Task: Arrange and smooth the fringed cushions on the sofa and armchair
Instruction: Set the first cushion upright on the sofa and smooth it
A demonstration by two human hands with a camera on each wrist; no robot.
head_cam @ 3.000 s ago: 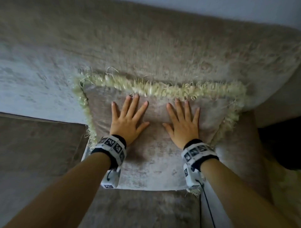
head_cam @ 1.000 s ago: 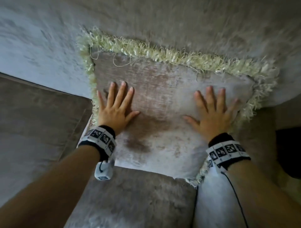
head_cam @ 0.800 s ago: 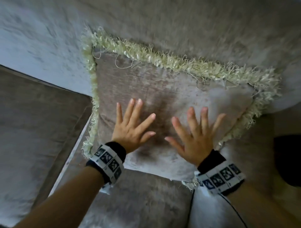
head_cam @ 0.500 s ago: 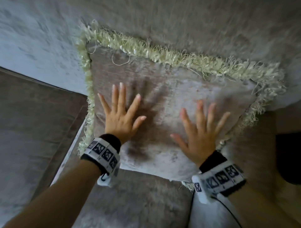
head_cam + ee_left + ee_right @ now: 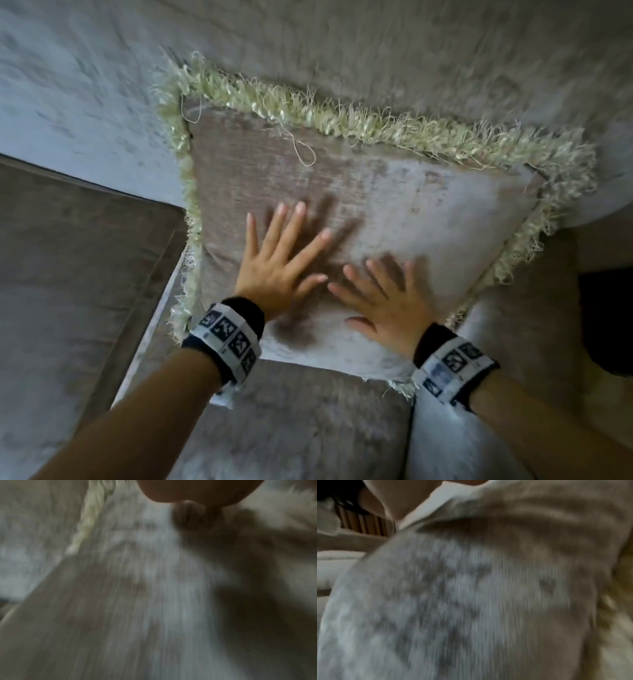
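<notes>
A taupe velvet cushion [image 5: 394,192] with a pale green fringe [image 5: 342,120] leans against the sofa back in the corner by the armrest. My left hand [image 5: 274,260] lies flat on its lower middle, fingers spread and straight. My right hand [image 5: 383,301] lies flat just right of it, fingers straight and blurred by motion, thumb out. Both hands sit close together near the cushion's lower edge. Both wrist views are blurred: the left wrist view has cushion fabric [image 5: 137,588] and a strip of fringe [image 5: 89,517], the right wrist view only fabric [image 5: 471,595].
The sofa back [image 5: 376,51] rises behind the cushion. A seat cushion [image 5: 291,428] lies below it and a darker seat [image 5: 68,291] to the left. The armrest [image 5: 531,325] is at the right, with a dark gap [image 5: 606,315] beyond it.
Both hands have kept stroking the cushion face. Since half a second ago they have slid inward and down, and now lie close together near its lower middle. The cushion stays against the sofa back.
</notes>
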